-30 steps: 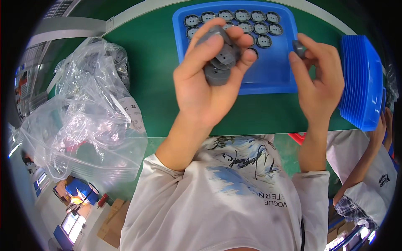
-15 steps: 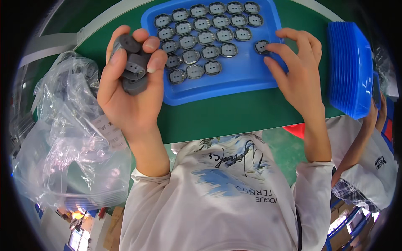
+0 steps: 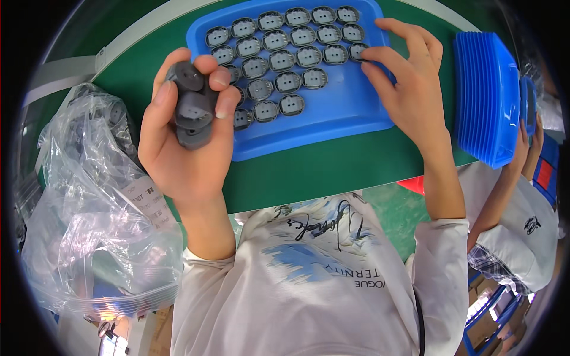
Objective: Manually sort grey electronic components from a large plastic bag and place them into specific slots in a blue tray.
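My left hand [image 3: 193, 163] is closed around several dark grey oval plastic parts [image 3: 195, 108], stacked between thumb and fingers over the left edge of a blue tray [image 3: 341, 113]. Inside the tray, rows of matching oval plastic parts [image 3: 281, 60] lie with their lighter hollow faces and small holes upward. My right hand [image 3: 414, 89] reaches over the tray's right side. Its thumb and index finger are at a grey oval plastic part [image 3: 357, 51] at the right end of the third row; the fingertips partly cover it. The other right fingers are spread.
A clear plastic bag [image 3: 89, 196] with more grey parts stands left of the tray. Stacked blue trays [image 3: 487, 98] rise at the right. Beyond them, another person's forearm [image 3: 496, 204] and hands hold a blue tray. The green table [image 3: 285, 178] has its near edge before my torso.
My right hand has carried the grey oval part up and left to the end of the third row. My left hand keeps its stack. The whole view has shifted slightly.
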A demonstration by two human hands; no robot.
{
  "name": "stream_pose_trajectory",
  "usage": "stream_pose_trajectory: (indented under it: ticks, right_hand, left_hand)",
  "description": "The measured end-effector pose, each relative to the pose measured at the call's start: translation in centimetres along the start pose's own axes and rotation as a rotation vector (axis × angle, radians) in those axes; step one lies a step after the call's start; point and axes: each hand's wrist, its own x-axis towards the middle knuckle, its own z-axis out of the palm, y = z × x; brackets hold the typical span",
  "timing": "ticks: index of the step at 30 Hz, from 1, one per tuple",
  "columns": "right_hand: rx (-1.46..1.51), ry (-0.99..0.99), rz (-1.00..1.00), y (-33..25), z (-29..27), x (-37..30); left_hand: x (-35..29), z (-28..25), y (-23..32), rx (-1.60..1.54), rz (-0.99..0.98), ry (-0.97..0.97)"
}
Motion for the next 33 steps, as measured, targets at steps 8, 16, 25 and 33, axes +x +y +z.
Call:
stream_pose_trajectory:
  ticks: [8,16,25,33]
  right_hand:
    - [0.011,0.048,-0.053,-0.3,-0.6,0.5]
    - [0.603,0.063,-0.022,-7.2,-0.9,0.9]
    - [1.038,0.045,0.229,-4.0,-2.2,0.5]
    - [0.306,-0.167,-0.103,-0.8,-1.1,-0.5]
  left_hand:
    - [0.1,0.7,-1.2,-0.010,-0.037,0.053]
    - [0.5,2.7,-6.0,-0.073,-0.098,0.121]
    - [0.4,2.3,-5.6,-0.114,-0.091,0.202]
    - [0.2,0.9,-2.3,0.058,0.014,-0.053]
